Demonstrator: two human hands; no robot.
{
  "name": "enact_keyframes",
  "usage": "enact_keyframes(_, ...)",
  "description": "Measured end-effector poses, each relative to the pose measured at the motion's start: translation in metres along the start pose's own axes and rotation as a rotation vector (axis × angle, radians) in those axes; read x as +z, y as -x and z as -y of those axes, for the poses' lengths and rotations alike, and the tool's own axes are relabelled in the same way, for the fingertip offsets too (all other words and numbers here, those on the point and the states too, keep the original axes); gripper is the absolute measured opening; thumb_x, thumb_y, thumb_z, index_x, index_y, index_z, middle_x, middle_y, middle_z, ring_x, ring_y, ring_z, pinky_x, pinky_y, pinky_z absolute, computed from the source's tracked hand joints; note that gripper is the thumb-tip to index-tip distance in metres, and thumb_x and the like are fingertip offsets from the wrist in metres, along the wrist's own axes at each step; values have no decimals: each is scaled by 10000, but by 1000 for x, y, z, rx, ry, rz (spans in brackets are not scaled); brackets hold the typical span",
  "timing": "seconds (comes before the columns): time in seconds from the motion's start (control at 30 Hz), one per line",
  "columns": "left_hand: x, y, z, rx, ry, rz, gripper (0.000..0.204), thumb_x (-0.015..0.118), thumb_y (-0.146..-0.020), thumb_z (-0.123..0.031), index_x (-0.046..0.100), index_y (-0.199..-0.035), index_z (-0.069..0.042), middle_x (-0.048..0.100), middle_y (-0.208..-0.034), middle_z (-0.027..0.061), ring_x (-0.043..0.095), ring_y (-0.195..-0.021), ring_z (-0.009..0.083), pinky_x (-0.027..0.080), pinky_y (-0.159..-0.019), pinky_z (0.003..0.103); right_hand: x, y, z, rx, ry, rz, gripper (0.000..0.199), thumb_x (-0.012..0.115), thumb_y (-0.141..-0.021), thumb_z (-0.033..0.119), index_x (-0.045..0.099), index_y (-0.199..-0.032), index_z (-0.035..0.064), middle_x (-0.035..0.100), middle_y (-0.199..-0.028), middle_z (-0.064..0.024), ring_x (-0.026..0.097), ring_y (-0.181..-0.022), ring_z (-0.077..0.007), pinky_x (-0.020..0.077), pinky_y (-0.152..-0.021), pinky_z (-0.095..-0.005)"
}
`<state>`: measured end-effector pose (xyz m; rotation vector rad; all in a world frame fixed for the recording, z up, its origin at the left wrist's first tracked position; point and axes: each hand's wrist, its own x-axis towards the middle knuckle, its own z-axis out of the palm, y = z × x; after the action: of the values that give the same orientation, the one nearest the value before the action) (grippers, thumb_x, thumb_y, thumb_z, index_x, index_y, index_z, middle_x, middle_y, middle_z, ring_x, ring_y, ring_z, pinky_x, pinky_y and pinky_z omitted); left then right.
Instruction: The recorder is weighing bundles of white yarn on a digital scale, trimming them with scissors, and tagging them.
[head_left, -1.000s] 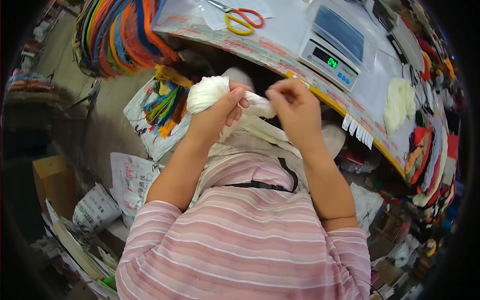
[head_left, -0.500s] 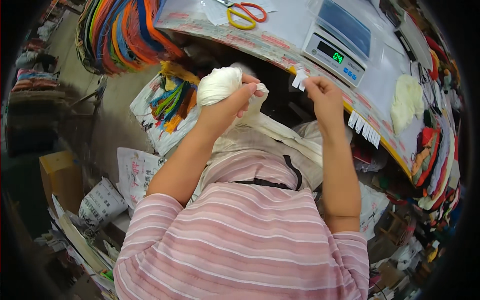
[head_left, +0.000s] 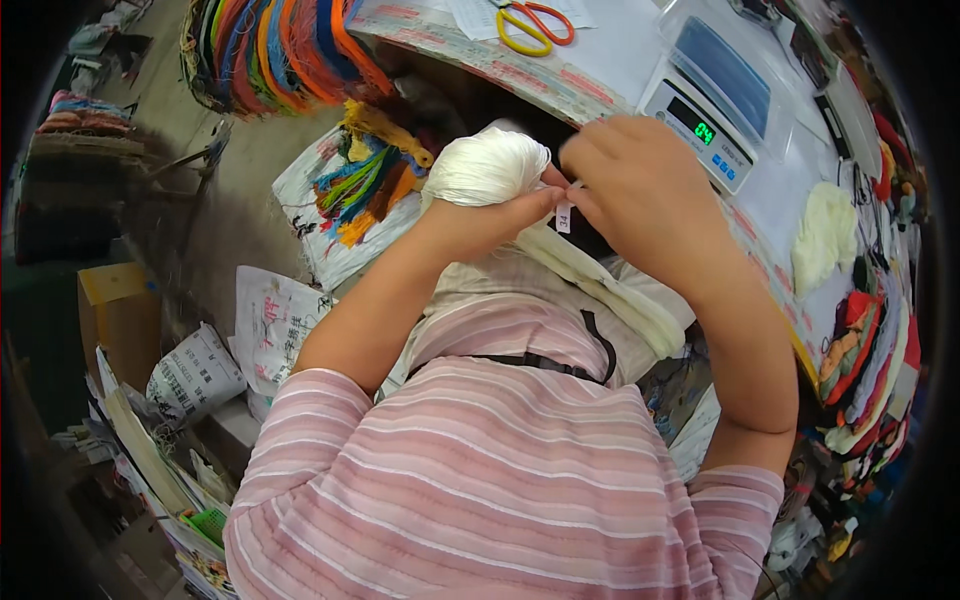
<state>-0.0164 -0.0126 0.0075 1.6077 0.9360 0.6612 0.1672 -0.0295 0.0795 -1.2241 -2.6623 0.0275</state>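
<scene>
Bulging from the gripping left hand [head_left: 497,222] — a white thread bundle [head_left: 484,168].

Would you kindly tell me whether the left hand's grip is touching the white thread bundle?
Touching: the head view shows the left hand's grip directly against the lower edge of the white thread bundle.

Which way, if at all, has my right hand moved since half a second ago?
Yes, leftward: judged against the scale on the table, your right hand has shifted left, ending close beside your left hand.
</scene>
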Motion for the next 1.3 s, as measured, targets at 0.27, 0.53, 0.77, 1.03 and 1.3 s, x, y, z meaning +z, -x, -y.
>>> enact_keyframes(0.27, -11, 9, 2, -105, 698, -4, 127, 683, -819, -137, 619, -843, -29, 545, -602, -2, 451, -452, 52, 342, -405, 204, 62, 10, 25, 481, -1580, -231, 429, 541, -921, 101, 371, -1308, 26, 458, -703, 20, 416, -648, -36, 338, -584, -207)
enact_keyframes(0.53, -19, 13, 2, -44, 428, -19, 128, 690, -810, -144, 626, -818, -33, 543, -599, -15, 462, -459, 49, 372, -413, 204, 81, 19, 34, 473, -1031, -499, 129, 633, -853, 84, 571, -938, 11, 583, -720, -55, 565, -658, -113, 447, -599, -244)
enact_keyframes(0.77, -24, 19, -7, -154, 628, 68, 195, 623, -851, -120, 604, -1021, -26, 525, -639, -11, 418, -473, 46, 316, -411, 209, 62, 21, 18, 3, -387, -468, 239, 664, -729, 35, 614, -962, 23, 565, -716, -83, 555, -590, -218, 445, -498, -300)
enact_keyframes(1.03, -22, 22, 1, -408, 987, 94, 138, 608, -849, -128, 598, -947, -31, 494, -631, 0, 343, -420, 49, 281, -453, 214, 67, 21, 10, -175, -233, -537, 260, 660, -716, 30, 618, -972, 16, 545, -705, -72, 523, -565, -233, 429, -485, -302)
enact_keyframes(1.3, -22, 25, -1, 229, 95, -45, 147, 639, -837, -129, 691, -949, -49, 586, -658, -5, 493, -575, 56, 389, -507, 235, 60, 22, 27, 591, -1478, -339, 80, 607, -862, 18, 607, -941, 10, 580, -752, 7, 499, -692, -20, 404, -627, -202)
